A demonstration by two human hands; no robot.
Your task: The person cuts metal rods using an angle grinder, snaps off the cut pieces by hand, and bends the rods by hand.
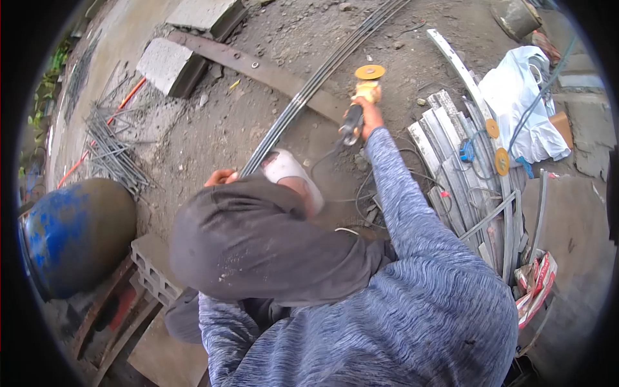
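My right hand (369, 116) is wrapped round the rear body of a yellow and black angle grinder (367, 90). Its orange-yellow disc (369, 71) points away from me, raised beside a bundle of long thin steel bars (300, 100). The bars slant from the top of the view down toward my left knee. At their near end, my left hand (222, 177) has its fingers curled against the bundle; the knee hides the rest of that hand. My foot in a whitish shoe (291, 169) stands close beside the bars. A flat metal strip (258, 69) lies crosswise under the bundle.
Concrete blocks (169, 66) lie at upper left, above a pile of cut bars (116, 151). A blue, rusty drum (80, 235) stands left. On the right are stacked metal profiles (451, 164), two spare discs (501, 161) and a white plastic bag (522, 103). The grinder's cord (325, 158) trails across the ground.
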